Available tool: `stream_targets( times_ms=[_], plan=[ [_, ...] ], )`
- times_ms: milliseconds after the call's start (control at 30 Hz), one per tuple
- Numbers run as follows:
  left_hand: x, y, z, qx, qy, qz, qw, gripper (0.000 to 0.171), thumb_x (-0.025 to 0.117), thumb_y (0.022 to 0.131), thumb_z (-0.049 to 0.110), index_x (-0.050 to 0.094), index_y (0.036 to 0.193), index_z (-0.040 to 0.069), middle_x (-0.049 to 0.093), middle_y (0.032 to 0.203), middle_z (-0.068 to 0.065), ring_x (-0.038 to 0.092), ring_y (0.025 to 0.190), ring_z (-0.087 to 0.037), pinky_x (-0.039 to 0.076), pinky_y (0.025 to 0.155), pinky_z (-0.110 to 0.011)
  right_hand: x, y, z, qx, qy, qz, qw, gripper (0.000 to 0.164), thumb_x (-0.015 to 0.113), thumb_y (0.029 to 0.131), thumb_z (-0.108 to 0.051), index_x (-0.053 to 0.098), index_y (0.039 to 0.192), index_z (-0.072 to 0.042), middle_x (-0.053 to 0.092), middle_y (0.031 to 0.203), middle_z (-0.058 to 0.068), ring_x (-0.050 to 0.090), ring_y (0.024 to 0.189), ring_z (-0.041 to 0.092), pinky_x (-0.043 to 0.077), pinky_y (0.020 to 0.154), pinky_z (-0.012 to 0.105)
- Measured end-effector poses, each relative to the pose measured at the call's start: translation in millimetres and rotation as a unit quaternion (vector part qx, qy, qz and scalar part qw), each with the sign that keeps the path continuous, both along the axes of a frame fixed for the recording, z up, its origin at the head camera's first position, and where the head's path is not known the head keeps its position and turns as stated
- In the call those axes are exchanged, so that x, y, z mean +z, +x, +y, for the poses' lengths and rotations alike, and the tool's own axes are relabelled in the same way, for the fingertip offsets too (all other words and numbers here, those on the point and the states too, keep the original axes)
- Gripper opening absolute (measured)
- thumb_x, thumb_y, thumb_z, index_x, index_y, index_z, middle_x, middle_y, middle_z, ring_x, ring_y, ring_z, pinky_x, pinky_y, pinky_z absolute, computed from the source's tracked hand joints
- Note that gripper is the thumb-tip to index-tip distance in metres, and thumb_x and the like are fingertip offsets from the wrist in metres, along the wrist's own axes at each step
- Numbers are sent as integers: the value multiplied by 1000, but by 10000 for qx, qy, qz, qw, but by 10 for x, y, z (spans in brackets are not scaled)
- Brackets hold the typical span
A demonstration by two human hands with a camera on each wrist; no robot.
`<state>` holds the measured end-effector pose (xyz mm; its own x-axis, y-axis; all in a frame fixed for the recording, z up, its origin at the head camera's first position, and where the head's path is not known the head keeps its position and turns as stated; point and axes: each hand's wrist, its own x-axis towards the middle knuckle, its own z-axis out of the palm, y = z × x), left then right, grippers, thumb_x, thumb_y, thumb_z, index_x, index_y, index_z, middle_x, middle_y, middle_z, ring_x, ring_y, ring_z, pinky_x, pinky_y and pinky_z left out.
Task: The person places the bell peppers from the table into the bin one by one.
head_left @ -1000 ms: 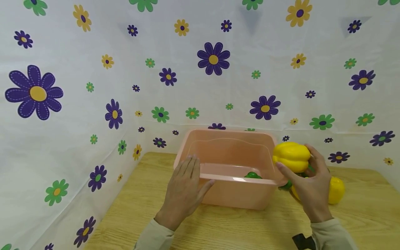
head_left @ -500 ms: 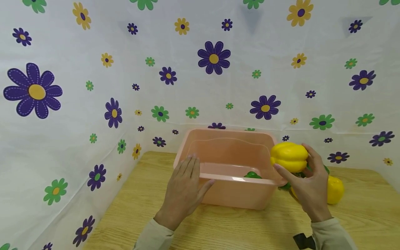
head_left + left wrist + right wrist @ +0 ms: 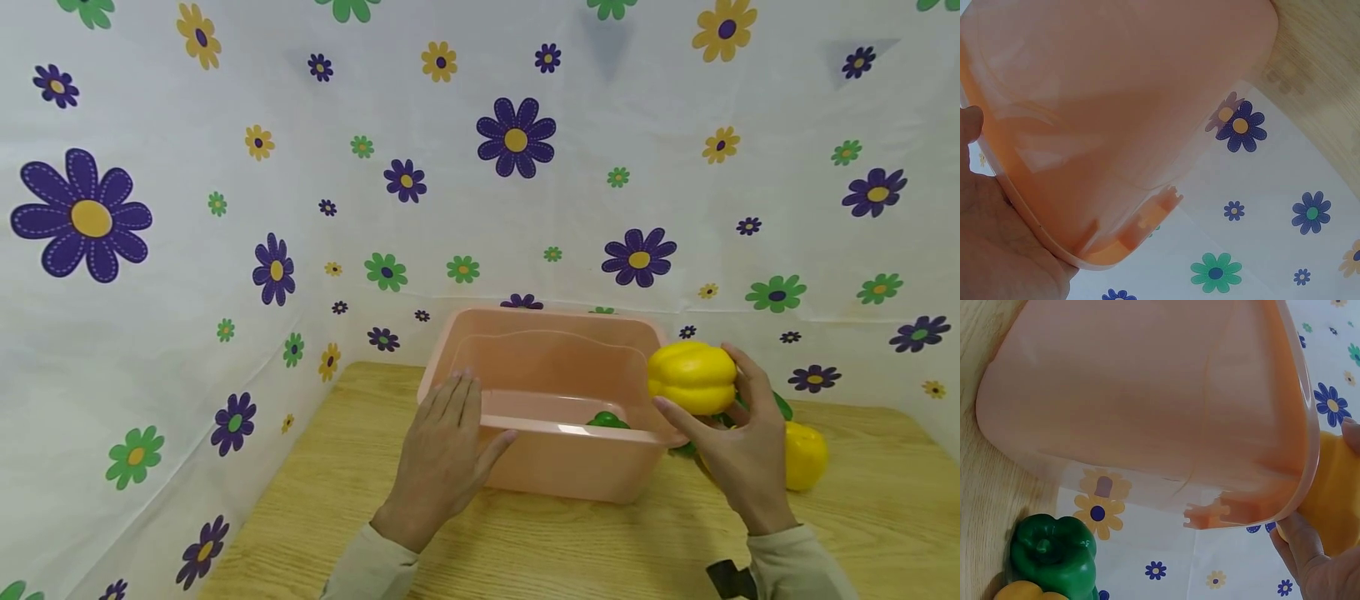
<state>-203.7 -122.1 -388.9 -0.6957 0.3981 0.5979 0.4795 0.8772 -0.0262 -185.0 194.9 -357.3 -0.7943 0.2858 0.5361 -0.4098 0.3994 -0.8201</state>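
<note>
Behind a wooden tabletop, flowered cloth. Head view: resting the left grip, fingers straight, over the near side of the tub; pinching a yellow pepper in the right grip, beside the tub's right end; inside, a green pepper. Left wrist: touching the tub. Right wrist: pinching the yellow pepper; on the tabletop, a second green pepper.

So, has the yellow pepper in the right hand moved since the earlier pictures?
Yes: in the head view, the held pepper has shifted slightly left against the bin.
</note>
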Motion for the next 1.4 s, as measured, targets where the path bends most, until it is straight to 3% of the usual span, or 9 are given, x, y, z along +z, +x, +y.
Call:
stream_targets(
  times_ms=[733, 1400],
  plan=[
    [5, 1, 9, 43, 6, -175, 9998, 77, 49, 103, 54, 46, 145, -10, 46, 151, -26, 43, 141, -38, 31, 119, -47, 34, 14, 11, 187, 597, -85, 9980, 92, 86, 79, -2, 38, 155, -20, 52, 142, 10, 57, 106, 6, 50, 84, 9],
    [8, -7, 12, 81, -2, -280, 9996, 77, 50, 103, 54, 45, 146, -10, 44, 152, -26, 41, 142, -38, 30, 120, -48, 32, 21, 27, 372, 716, -150, 9966, 94, 86, 80, -5, 34, 157, -23, 54, 140, 13, 57, 104, 8, 50, 83, 9]
  ],
)
